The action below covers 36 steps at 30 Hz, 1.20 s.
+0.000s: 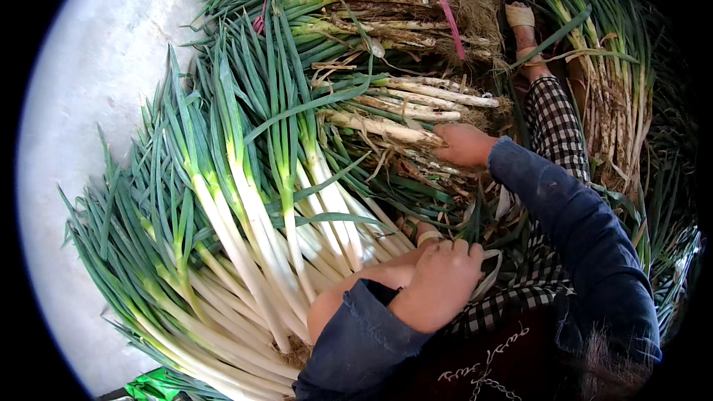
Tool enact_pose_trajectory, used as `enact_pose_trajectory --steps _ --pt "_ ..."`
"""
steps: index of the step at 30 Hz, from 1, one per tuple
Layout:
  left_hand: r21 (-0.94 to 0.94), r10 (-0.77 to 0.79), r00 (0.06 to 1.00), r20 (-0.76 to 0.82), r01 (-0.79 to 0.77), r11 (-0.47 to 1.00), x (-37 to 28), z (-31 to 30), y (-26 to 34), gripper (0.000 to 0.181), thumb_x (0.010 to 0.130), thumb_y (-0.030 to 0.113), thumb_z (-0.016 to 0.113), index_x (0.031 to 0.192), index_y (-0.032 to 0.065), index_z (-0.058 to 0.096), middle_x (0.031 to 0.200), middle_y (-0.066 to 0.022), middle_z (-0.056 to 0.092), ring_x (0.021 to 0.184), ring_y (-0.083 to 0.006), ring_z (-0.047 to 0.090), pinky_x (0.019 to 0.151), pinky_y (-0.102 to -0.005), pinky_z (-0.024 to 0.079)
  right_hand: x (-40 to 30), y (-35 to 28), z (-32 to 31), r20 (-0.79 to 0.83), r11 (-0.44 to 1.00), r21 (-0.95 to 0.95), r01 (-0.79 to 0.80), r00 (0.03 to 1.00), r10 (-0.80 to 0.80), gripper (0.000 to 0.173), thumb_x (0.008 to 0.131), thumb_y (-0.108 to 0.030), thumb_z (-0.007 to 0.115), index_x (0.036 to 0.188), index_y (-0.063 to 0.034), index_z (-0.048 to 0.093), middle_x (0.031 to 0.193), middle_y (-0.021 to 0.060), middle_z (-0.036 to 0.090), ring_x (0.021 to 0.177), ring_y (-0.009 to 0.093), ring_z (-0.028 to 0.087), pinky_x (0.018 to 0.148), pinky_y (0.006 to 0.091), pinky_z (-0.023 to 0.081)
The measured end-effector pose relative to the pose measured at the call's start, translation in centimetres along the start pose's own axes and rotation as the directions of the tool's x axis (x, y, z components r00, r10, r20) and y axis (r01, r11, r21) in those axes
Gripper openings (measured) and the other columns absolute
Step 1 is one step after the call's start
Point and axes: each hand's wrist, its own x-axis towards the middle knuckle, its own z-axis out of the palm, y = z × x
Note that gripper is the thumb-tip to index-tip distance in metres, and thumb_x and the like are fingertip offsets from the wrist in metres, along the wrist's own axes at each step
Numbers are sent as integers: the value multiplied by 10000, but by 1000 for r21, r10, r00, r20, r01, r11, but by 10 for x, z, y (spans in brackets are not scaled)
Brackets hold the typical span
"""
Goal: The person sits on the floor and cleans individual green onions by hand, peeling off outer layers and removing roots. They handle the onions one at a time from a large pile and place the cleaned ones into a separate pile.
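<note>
My right hand (465,145) grips the root end of an uncleaned long green onion (384,127), whose shaft still carries brown, dry skin. That onion lies over other dirt-stained green onions (431,97) with roots. Lower down, my left hand (443,284) is a curled fist above my bent left leg, back of the hand toward me. A pale strip of leaf (490,270) comes out at its fingertips; its palm is hidden. Left of this hand, clean white-shafted green onions (250,284) are spread in a fan, green tops toward the pale floor.
Tied bundles of uncleaned green onions (384,5) with a pink strap (443,5) lie at the top. Another bundle (607,89) is beside my outstretched leg (557,122). Peeled scraps (423,167) litter the ground between my legs. Pale floor (111,67) runs along the left.
</note>
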Motion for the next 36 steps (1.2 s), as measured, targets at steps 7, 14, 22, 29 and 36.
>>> enact_pose_trajectory --steps 7,14,22,29,36 --pt "-10 -122 993 -7 122 992 2 3 -22 257 785 228 562 906 8 511 830 -178 550 781 -354 560 662 -425 456 -38 -18 -23 22 981 -194 10 1000 -6 335 772 -280 558 945 1 496 838 198 570 788 371 549 690 465 427" --pt "42 -121 992 32 120 992 8 0 -18 283 813 261 532 944 11 517 878 -189 562 833 -356 553 703 -421 454 -155 -18 -66 92 972 -115 -207 972 218 298 761 -271 561 913 -26 484 748 185 563 728 346 567 664 443 429" --pt "23 -79 987 138 77 997 37 25 -25 448 781 309 577 1127 39 488 1040 -218 540 984 -374 502 828 -420 410 -360 -76 -133 -68 916 68 -395 914 400 304 718 -270 638 789 1 522 634 175 537 612 313 553 579 384 426" --pt "-951 294 950 -101 -180 253 63 49 -25 522 884 313 448 1324 86 284 1336 -123 333 1211 -251 345 1014 -377 274 -545 -115 -149 -98 973 99 -206 971 216 420 635 -295 756 838 27 579 612 144 592 546 242 613 489 319 471" --pt "-885 269 922 -278 -137 -445 18 -32 40 637 856 495 388 1352 128 230 1376 -159 259 1219 -421 291 987 -577 248 -532 -71 -109 122 829 470 -302 953 278 384 699 -282 712 898 23 590 745 95 621 667 191 597 602 292 482"
